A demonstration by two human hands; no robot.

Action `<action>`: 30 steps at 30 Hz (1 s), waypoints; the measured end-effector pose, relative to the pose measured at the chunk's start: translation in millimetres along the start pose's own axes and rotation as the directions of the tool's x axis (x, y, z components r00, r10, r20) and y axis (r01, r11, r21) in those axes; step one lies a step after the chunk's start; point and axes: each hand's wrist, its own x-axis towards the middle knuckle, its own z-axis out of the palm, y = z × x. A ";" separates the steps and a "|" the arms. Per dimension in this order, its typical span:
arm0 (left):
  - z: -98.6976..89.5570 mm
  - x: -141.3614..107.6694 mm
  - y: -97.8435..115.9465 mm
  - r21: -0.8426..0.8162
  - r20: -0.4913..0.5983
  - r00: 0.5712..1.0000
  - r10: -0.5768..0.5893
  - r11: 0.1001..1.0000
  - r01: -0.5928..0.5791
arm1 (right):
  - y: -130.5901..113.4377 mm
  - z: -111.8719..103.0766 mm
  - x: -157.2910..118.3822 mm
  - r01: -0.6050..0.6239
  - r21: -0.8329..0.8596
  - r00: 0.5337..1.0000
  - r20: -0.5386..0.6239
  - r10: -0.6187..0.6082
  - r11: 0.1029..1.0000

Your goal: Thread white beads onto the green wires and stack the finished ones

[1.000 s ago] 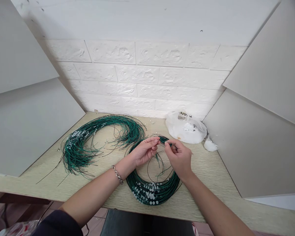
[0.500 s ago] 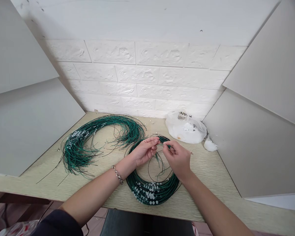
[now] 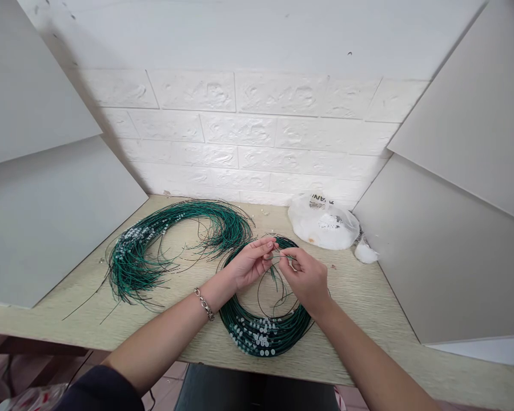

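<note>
A round coil of green and black wires (image 3: 263,337), with small white round pieces along its near side, lies in front of me on the table. Above the coil's far side, my left hand (image 3: 252,262) pinches a thin dark wire (image 3: 278,248) between thumb and forefinger. Close by on the right, my right hand (image 3: 304,274) is closed on the same thin wire, its fingertips almost touching the left ones. Loose wire ends hang inside the ring below both hands. Part of the coil's far side is hidden behind my hands.
A curved bundle of green and black wires (image 3: 141,237) with white pieces lies at the left. A clear plastic bag (image 3: 325,225) of small white pieces stands back right, beside a smaller white bag (image 3: 366,251). Grey panels (image 3: 462,251) flank the wooden table (image 3: 360,342); a white brick wall is behind.
My right hand has moved slightly left, nearer to my left fingertips. My left hand stays almost where it was, and the coil lies as before.
</note>
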 end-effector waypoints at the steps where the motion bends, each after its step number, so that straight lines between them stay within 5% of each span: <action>1: 0.3 -0.2 0.2 -0.003 0.001 1.000 0.003 1.000 -0.003 | -0.3 -0.1 0.0 -0.007 0.003 1.000 0.000 0.007 1.000; 30: -5.3 0.9 -0.5 -0.041 0.022 1.000 0.001 0.999 0.000 | -3.5 -1.8 3.8 0.035 0.000 0.993 -0.115 -0.034 0.999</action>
